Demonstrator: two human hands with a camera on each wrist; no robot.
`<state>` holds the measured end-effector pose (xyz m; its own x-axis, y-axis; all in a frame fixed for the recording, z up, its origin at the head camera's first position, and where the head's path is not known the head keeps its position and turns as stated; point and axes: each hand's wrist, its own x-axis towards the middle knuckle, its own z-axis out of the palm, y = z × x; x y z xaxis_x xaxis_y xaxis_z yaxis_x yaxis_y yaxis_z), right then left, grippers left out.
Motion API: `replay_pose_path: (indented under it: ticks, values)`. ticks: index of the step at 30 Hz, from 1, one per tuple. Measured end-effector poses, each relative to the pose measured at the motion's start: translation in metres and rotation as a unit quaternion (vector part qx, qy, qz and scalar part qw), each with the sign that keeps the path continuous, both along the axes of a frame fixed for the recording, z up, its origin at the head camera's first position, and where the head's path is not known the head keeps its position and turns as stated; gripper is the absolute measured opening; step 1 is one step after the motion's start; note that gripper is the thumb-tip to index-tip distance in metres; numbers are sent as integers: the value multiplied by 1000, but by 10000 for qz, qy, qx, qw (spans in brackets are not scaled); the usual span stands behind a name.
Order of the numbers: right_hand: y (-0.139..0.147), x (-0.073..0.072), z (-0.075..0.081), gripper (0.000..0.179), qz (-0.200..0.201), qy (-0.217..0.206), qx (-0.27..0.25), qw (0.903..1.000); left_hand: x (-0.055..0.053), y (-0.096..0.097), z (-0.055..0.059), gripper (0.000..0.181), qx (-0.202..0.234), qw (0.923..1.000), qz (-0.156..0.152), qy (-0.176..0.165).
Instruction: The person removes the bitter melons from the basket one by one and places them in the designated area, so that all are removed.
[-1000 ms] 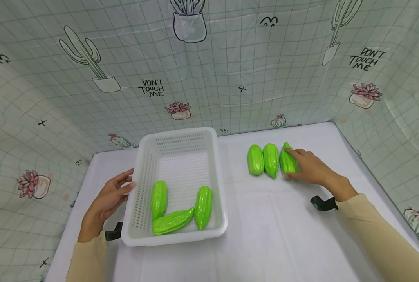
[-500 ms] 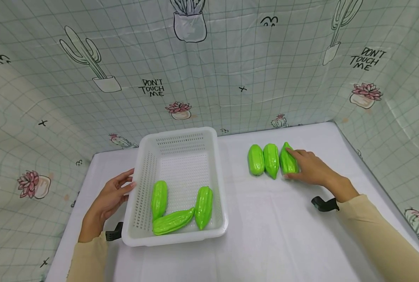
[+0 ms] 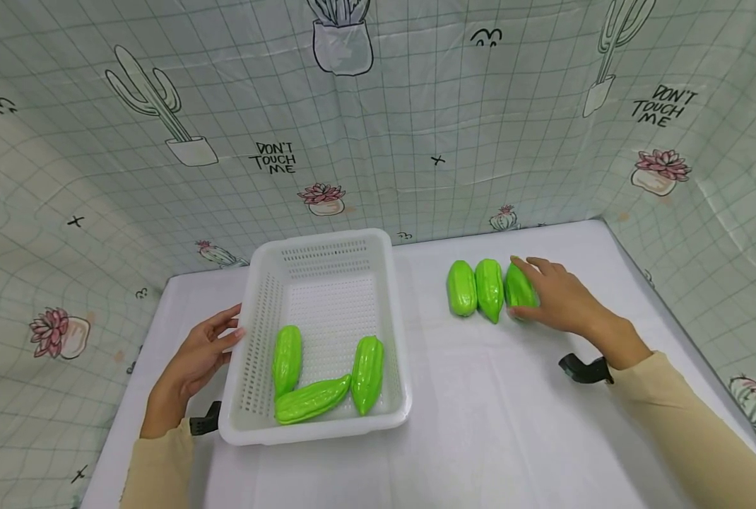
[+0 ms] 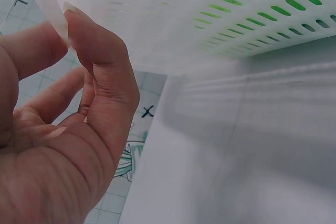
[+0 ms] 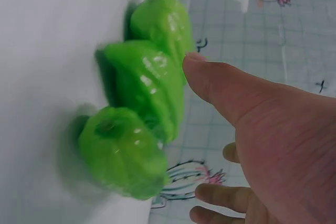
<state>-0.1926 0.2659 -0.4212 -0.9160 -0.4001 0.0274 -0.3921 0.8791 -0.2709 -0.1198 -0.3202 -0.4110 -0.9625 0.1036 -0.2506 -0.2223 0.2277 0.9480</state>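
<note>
A pale grid-patterned cloth (image 3: 403, 127) printed with cacti hangs round the white table (image 3: 467, 410). By the table's left edge I see a left hand (image 3: 193, 357), thumb and finger pinching the rim of a white basket (image 3: 400, 353). The basket reaches close to the back edge; in its near half, a left gourd (image 3: 287, 360), a slanting gourd (image 3: 312, 400) and a right gourd (image 3: 367, 375) form a rough U. Towards the table's back right corner lie a blunt gourd (image 3: 461, 288), a middle gourd (image 3: 489, 288) touching it, and an end gourd (image 3: 519, 288) just beside. A right hand (image 3: 562, 300) arches over that last one, thumb and fingers spread; I can't tell whether they touch it.
</note>
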Motion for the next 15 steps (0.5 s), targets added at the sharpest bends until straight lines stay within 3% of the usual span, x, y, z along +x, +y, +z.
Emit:
replay_pose_path:
  ticks: [15]
  values:
    - [-37,19,24,89,321,287,-227,9988,0,-2,-2,72,153,9999,-24,70]
